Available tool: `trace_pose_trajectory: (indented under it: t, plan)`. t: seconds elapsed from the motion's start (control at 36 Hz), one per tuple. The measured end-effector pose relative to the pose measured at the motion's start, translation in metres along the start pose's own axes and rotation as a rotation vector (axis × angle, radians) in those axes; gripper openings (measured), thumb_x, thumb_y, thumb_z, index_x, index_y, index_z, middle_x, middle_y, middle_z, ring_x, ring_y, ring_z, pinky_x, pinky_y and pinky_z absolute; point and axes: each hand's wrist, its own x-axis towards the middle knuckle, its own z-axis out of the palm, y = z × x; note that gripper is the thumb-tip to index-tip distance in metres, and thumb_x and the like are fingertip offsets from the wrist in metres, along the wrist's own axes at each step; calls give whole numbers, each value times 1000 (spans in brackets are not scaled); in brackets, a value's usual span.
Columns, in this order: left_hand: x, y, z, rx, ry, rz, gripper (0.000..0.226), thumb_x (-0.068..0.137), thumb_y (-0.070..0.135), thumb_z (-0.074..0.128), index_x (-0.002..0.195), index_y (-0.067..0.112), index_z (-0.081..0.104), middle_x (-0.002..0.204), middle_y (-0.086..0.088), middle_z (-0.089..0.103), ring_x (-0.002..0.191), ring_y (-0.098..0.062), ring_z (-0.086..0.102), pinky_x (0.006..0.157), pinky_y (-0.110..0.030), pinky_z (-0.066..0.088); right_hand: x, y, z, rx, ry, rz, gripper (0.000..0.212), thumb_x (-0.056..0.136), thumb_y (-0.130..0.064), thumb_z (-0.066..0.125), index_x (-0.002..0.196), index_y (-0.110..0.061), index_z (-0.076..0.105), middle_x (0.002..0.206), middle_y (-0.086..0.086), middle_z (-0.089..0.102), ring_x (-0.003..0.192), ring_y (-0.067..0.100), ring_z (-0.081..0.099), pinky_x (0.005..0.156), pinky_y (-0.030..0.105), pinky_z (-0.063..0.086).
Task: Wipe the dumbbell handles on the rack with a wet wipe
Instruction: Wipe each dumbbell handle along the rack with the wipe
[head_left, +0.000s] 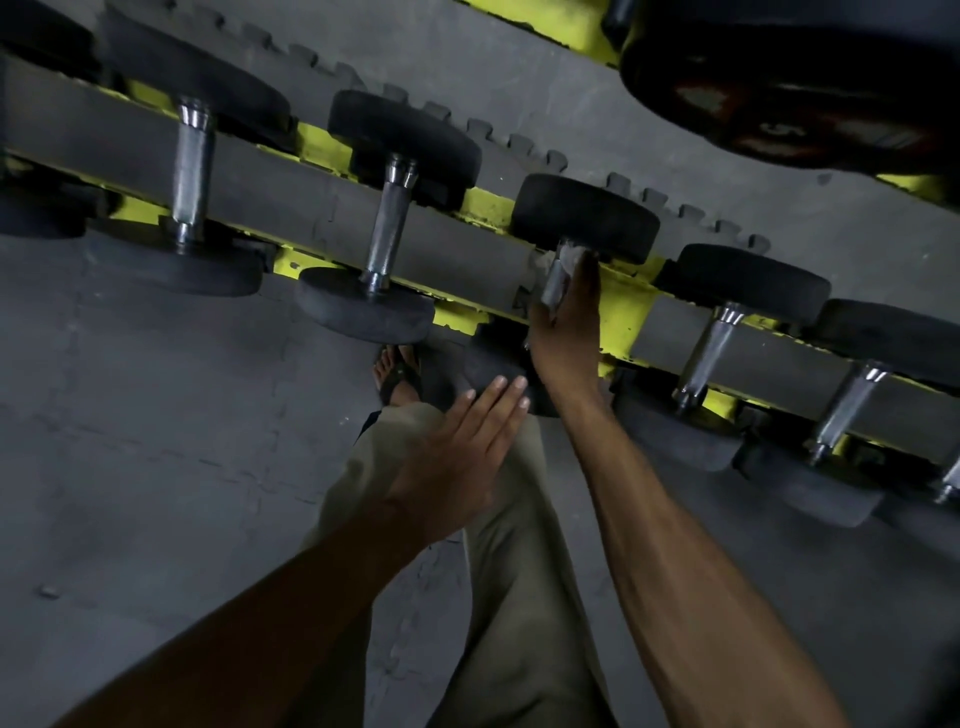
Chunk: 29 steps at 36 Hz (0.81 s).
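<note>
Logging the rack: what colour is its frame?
Yellow, the rack frame behind grey pads; head view.

No writing can be read anywhere; the big weight plate (800, 88) above the rack (291, 202) bears only worn, blurred reddish marks.

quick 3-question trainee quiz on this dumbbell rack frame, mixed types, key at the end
1. True or false: the right hand grips a chrome dumbbell handle through the white wet wipe.
2. Multiple choice: the left hand is A) holding a second wipe, B) open with straight fingers over the beige trouser leg, C) gripping the yellow steel rack.
3. Fill in: the black rubber dumbbells lie across a rack painted ____.

Key: 1 true; 2 B; 3 yellow.
</note>
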Motion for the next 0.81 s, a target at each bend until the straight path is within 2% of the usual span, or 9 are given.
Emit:
trace_pose_trajectory:
  t: [0.06,0.19,0.28,0.36,0.47,0.56,0.67,0.75,0.81]
  plan:
    - [0,1,0,8,2,-5,89,94,31,43,164,-2,-2,172,-25,-9,161,-39,4,126,-53,22,-1,8,0,-137,-27,-69,79,95,-12,50,161,-4,6,168,16,8,154,31,16,118,42,36]
    - [0,0,-2,30,15,-2,87,93,27,38,164,-3,-3,172,-25,-5,160,-40,7,126,-53,23,-8,15,-5,-429,-6,-227,82,93,-12,55,159,3,8,166,22,11,153,33,19,114,41,42]
    - [1,0,-1,26,16,10,84,94,26,36,164,-4,-1,172,-25,-2,160,-40,7,126,-53,24,-9,15,-6,-588,-28,-303,79,96,-22,52,156,9,11,164,27,14,153,37,17,120,44,32]
    - [1,1,-1,22,16,11,79,95,25,28,164,-3,2,172,-26,1,160,-40,9,126,-53,24,-8,14,-8,-709,-60,-296,81,99,-35,45,157,8,8,165,26,10,154,37,11,124,43,22]
    - [1,1,-3,-21,35,12,81,90,22,29,162,-3,2,171,-25,11,159,-40,15,126,-53,26,-11,10,-12,-777,-85,-369,80,99,-39,46,157,5,14,165,26,11,154,38,13,123,46,24]
    - [1,1,-2,-31,58,23,80,91,23,33,162,-3,6,170,-25,18,158,-40,20,126,-53,28,-9,6,-12,-873,-141,-437,84,101,-51,42,157,5,17,166,24,13,155,37,9,125,48,18]
    - [1,1,-1,-19,42,16,81,91,22,34,163,-2,3,172,-24,8,160,-39,13,127,-52,25,8,-5,-12,-1101,-193,-461,94,99,-64,34,156,8,17,165,26,12,155,38,6,125,51,9]
    - [1,1,-1,-11,20,13,82,91,21,31,164,-2,3,173,-24,0,160,-39,8,127,-53,22,21,-12,-6,-1385,-257,-529,89,99,-63,34,152,8,28,161,29,22,152,44,13,124,55,9]
    - [1,1,0,0,23,9,81,92,20,34,164,-2,4,173,-24,-2,160,-39,7,127,-53,21,34,-19,0,-1525,-378,-554,72,101,-54,36,144,2,49,152,28,42,145,45,29,123,53,15]
